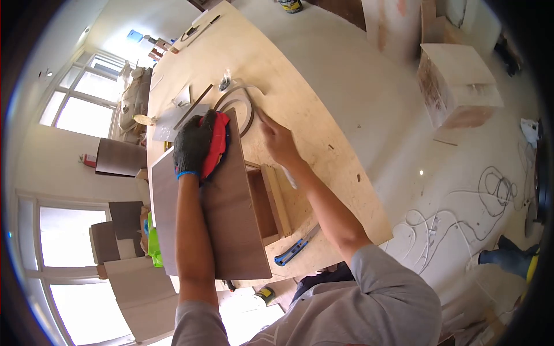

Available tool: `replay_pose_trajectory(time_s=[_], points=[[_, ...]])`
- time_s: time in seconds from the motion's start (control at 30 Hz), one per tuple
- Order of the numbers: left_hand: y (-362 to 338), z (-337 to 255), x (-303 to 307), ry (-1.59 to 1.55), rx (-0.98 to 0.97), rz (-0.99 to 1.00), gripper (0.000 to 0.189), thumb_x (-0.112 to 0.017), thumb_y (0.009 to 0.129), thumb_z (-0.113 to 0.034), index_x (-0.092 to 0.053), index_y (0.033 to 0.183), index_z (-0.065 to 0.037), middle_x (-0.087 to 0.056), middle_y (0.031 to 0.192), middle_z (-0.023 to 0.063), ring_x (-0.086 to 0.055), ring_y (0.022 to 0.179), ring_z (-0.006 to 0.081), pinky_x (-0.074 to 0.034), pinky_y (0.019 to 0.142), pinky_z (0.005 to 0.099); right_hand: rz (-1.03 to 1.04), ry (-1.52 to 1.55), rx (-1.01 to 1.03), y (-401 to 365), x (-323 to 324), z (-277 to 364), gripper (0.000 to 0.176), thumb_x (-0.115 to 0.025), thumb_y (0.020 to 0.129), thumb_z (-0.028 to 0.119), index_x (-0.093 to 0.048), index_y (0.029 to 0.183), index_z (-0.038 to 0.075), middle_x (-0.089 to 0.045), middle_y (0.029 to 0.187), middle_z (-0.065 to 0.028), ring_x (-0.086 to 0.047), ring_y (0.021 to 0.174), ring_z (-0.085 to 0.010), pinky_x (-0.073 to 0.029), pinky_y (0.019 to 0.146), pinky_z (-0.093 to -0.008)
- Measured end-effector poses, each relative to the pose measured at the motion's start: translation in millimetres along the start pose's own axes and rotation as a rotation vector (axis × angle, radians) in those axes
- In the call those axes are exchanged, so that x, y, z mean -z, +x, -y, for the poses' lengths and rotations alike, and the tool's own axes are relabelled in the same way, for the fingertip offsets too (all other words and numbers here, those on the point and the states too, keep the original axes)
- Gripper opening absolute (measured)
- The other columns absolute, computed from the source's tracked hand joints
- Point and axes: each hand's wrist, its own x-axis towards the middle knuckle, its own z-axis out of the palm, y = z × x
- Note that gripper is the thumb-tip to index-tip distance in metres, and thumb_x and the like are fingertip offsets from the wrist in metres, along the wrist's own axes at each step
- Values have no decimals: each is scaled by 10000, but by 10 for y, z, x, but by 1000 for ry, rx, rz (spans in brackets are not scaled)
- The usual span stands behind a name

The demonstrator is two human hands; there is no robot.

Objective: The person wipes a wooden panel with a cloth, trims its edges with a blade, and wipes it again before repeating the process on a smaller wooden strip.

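My left hand (193,147), in a black glove with a blue cuff, is closed on a bunched red cloth (217,144). It presses the cloth against the top of a brown wood-grain panel (228,213), near its far end. The panel lies over a wooden drawer-like frame (277,199). My bare right hand (280,141) is beyond the panel's right edge, its fingers closed around the end of a thin edge banding strip (252,101). The rest of the strip lies in a loose coil (250,121) on the table. A blue utility knife (293,252) rests near the frame.
The plywood table (323,167) also carries a small clear bag (225,79), a dark narrow strip (194,106) and a brush (144,120). A stained box (459,86) and tangled white cables (441,222) are on the floor to the right. Panels lean by the windows at left.
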Motion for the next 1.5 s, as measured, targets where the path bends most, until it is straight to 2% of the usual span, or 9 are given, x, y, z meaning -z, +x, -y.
replay_pose_trajectory(time_s=[0.17, 0.43, 0.67, 0.7, 0.83, 0.93, 1.07, 1.23, 1.5], points=[[-56, 50, -16, -14, -107, -147, 613, -497, 947, -573, -717, 1051, -11, -696, 1043, 264, -651, 1028, 444, -491, 918, 497, 9, -280, -218, -964, 846, 212, 643, -563, 1010, 194, -279, 1585, 226, -711, 929, -237, -589, 620, -225, -509, 658, -331], [-193, 215, 124, -293, -121, -179, 602, -494, 971, -538, -676, 1143, 9, -676, 1120, 277, -622, 1098, 446, -469, 964, 497, 143, -425, -114, -2177, 1644, 449, 653, -590, 986, 128, -306, 1574, 122, -407, 604, -7, -411, 543, -95, -382, 507, -288], [-1524, 777, 144, -564, -638, -58, 264, -639, 972, -191, -640, 1181, -30, -612, 1249, 186, -639, 1097, 316, -501, 979, 407, -100, -400, -186, -2642, 2228, 1100, 495, -597, 952, 57, -512, 1438, 25, -566, 804, 24, -447, 660, -36, -425, 610, -221], [-1978, 333, 629, 41, -790, -68, 389, -602, 998, -149, -519, 1363, -42, -573, 1331, 155, -628, 1107, 244, -502, 968, 388, -99, -379, -204, -2666, 2128, 1261, 481, -589, 949, 46, -524, 1425, 25, -531, 770, 43, -447, 643, -26, -420, 595, -214], [-2073, 301, 577, -725, -477, 2, 421, -626, 970, -124, -500, 1358, -18, -551, 1347, 221, -628, 1126, 300, -493, 1003, 388, 103, -354, 10, -2523, 1332, 1967, 377, -653, 919, 9, -616, 1293, 12, -416, 706, 78, -361, 601, -12, -318, 549, -184], [-2178, 406, 717, -1198, -186, -158, 408, -591, 992, -130, -490, 1370, -11, -534, 1362, 246, -611, 1157, 310, -484, 1008, 396, 265, -408, 271, -2140, 643, 2297, 358, -728, 909, 146, -626, 1220, 2, -629, 856, -93, -584, 680, -171, -481, 603, -310], [-2657, 1219, 642, -285, -315, -535, 321, -592, 959, -92, -572, 1267, -2, -553, 1322, 253, -544, 1219, 416, -444, 1050, 468, 404, -677, 626, -1874, -158, 2283, 533, -765, 880, 321, -575, 1281, 25, -604, 987, -125, -662, 784, -280, -542, 618, -368], [-3200, 1406, 496, -148, -373, -328, 598, -783, 793, -298, -573, 1277, -17, -562, 1322, 236, -476, 1307, 445, -195, 1181, 647, 588, -1078, 441, -1957, -94, 2248, 524, -722, 878, 445, -568, 1195, 57, -593, 1076, -130, -680, 819, -342, -567, 626, -436], [-3190, 1462, 499, -101, -410, -301, 810, -870, 669, -354, -539, 1348, -61, -542, 1366, 197, -464, 1325, 411, -208, 1179, 648, 428, -1187, 309, -11, -273, 1536, 327, -613, 971, 357, -597, 1114, 63, -660, 1076, -176, -656, 992, -394, -518, 824, -514]])
